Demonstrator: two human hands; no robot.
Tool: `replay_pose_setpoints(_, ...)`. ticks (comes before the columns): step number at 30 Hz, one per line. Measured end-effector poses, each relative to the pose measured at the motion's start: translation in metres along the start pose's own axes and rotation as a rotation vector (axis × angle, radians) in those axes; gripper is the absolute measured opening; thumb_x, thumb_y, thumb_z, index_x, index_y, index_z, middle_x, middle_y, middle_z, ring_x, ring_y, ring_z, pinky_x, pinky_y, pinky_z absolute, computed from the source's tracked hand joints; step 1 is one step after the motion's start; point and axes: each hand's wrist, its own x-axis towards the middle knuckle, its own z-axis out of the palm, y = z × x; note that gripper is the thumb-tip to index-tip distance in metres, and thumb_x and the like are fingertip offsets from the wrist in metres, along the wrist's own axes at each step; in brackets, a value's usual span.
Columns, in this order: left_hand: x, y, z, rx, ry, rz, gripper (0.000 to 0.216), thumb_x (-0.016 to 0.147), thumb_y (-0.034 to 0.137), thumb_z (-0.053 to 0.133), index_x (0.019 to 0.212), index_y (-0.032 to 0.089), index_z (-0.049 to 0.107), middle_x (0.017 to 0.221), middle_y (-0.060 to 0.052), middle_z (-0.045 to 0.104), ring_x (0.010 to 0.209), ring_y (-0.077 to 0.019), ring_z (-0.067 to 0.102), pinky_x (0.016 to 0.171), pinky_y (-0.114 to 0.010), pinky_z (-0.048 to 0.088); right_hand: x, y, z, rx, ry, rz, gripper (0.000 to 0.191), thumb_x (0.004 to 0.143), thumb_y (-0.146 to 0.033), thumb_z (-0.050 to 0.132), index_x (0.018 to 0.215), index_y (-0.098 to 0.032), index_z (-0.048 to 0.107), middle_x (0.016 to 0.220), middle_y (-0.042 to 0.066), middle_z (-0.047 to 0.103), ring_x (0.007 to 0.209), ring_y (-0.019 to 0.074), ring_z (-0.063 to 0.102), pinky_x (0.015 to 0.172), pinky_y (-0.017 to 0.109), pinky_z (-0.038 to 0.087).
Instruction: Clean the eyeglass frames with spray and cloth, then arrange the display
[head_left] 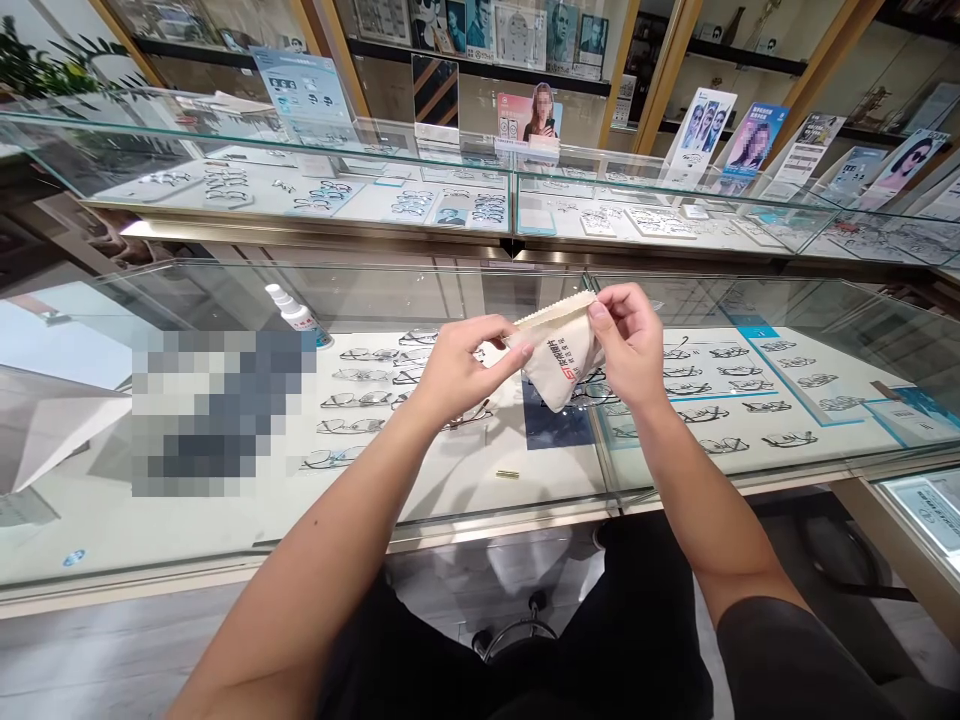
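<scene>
A cream lens-cleaning cloth (555, 365) with zigzag edges and red and black print hangs folded above the glass counter. My left hand (469, 365) pinches its left top corner between thumb and fingers. At the upper right corner, my right hand (630, 335) grips the cloth with the thumb in front and fingers curled behind. Below the cloth lies a dark blue square (559, 428), partly covered from view. Rows of eyeglasses (356, 400) show through the glass on the left, and more eyeglasses (712, 414) on the right.
A white spray bottle (300, 315) stands at the counter's back left, near a blurred-out patch (225, 415). White paper (60, 410) is at far left. A small gold piece (507, 474) lies near the front. Behind runs another glass showcase (442, 238) with upright advertising cards (697, 135).
</scene>
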Motion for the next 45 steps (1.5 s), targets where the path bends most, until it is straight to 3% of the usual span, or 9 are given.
replay_pose_setpoints(5, 0.001, -0.005, 0.000, -0.072, 0.038, 0.008, 0.033, 0.095, 0.045, 0.075, 0.075, 0.020, 0.068, 0.078, -0.003, 0.074, 0.076, -0.0174, 0.067, 0.076, -0.031, 0.049, 0.007, 0.001, -0.005, 0.059, -0.015, 0.087, 0.045, 0.093, -0.068, 0.077, 0.096, -0.025, 0.064, 0.085, 0.000, 0.061, 0.073, 0.0144, 0.053, 0.067, 0.030, 0.047)
replay_pose_setpoints(12, 0.000, -0.010, 0.015, -0.551, 0.031, -0.246, 0.047, 0.080, 0.050, 0.092, 0.090, 0.023, 0.055, 0.079, 0.002, 0.070, 0.072, -0.0134, 0.067, 0.067, -0.024, 0.052, 0.009, 0.006, -0.004, 0.137, -0.042, 0.170, 0.051, 0.086, -0.073, 0.081, 0.094, -0.025, 0.065, 0.081, -0.001, 0.058, 0.073, 0.0143, 0.051, 0.066, 0.029, 0.044)
replay_pose_setpoints(18, 0.003, -0.008, 0.009, -0.846, -0.180, -0.440, 0.076, 0.074, 0.038, 0.099, 0.135, 0.023, 0.057, 0.086, -0.002, 0.080, 0.075, -0.0168, 0.076, 0.073, -0.026, 0.058, 0.008, -0.004, -0.009, 0.139, -0.058, 0.122, 0.044, 0.092, -0.067, 0.079, 0.096, -0.026, 0.064, 0.086, 0.000, 0.059, 0.074, 0.0144, 0.051, 0.067, 0.029, 0.046)
replay_pose_setpoints(22, 0.004, -0.009, 0.006, -0.875, -0.344, -0.554, 0.056, 0.069, 0.033, 0.102, 0.115, 0.016, 0.074, 0.093, -0.008, 0.083, 0.085, -0.0194, 0.078, 0.081, -0.028, 0.059, 0.008, -0.007, -0.013, 0.124, -0.092, 0.101, 0.040, 0.095, -0.065, 0.077, 0.098, -0.027, 0.064, 0.086, 0.000, 0.057, 0.073, 0.0143, 0.050, 0.065, 0.029, 0.046)
replay_pose_setpoints(31, 0.004, -0.007, 0.017, -1.033, -0.040, -0.668, 0.048, 0.068, 0.044, 0.102, 0.094, 0.020, 0.070, 0.089, -0.001, 0.078, 0.085, -0.0146, 0.074, 0.090, -0.030, 0.061, 0.007, -0.003, -0.008, 0.088, -0.023, 0.056, 0.039, 0.097, -0.064, 0.074, 0.100, -0.027, 0.063, 0.088, 0.000, 0.057, 0.076, 0.0153, 0.052, 0.067, 0.030, 0.047)
replay_pose_setpoints(37, 0.000, -0.007, 0.038, -0.904, 0.304, -0.475, 0.051, 0.073, 0.054, 0.098, 0.092, 0.022, 0.063, 0.071, 0.005, 0.066, 0.063, -0.0098, 0.058, 0.068, -0.023, 0.052, -0.003, -0.004, 0.007, 0.063, 0.040, 0.024, 0.038, 0.100, -0.064, 0.069, 0.101, -0.027, 0.060, 0.088, 0.000, 0.058, 0.077, 0.0155, 0.054, 0.069, 0.031, 0.049)
replay_pose_setpoints(39, 0.000, -0.007, 0.040, -0.868, 0.335, -0.422, 0.049, 0.077, 0.055, 0.095, 0.093, 0.023, 0.062, 0.070, 0.006, 0.064, 0.062, -0.0096, 0.055, 0.064, -0.022, 0.048, -0.003, -0.004, 0.007, 0.050, 0.085, 0.016, 0.039, 0.100, -0.065, 0.070, 0.100, -0.027, 0.060, 0.090, 0.001, 0.059, 0.079, 0.0158, 0.055, 0.071, 0.032, 0.050)
replay_pose_setpoints(42, 0.000, -0.005, 0.033, -0.929, 0.183, -0.465, 0.047, 0.077, 0.051, 0.096, 0.099, 0.023, 0.065, 0.075, 0.005, 0.067, 0.066, -0.0107, 0.060, 0.067, -0.023, 0.049, 0.001, -0.003, 0.001, 0.081, 0.093, 0.046, 0.040, 0.097, -0.066, 0.073, 0.100, -0.027, 0.062, 0.089, 0.000, 0.059, 0.078, 0.0153, 0.054, 0.070, 0.031, 0.050)
replay_pose_setpoints(45, 0.000, -0.004, 0.020, -1.019, -0.085, -0.578, 0.053, 0.070, 0.048, 0.099, 0.109, 0.022, 0.072, 0.082, 0.001, 0.073, 0.069, -0.0124, 0.064, 0.068, -0.024, 0.051, 0.006, -0.005, -0.008, 0.145, -0.081, 0.131, 0.041, 0.094, -0.064, 0.078, 0.097, -0.026, 0.064, 0.083, -0.001, 0.058, 0.073, 0.0140, 0.052, 0.066, 0.029, 0.047)
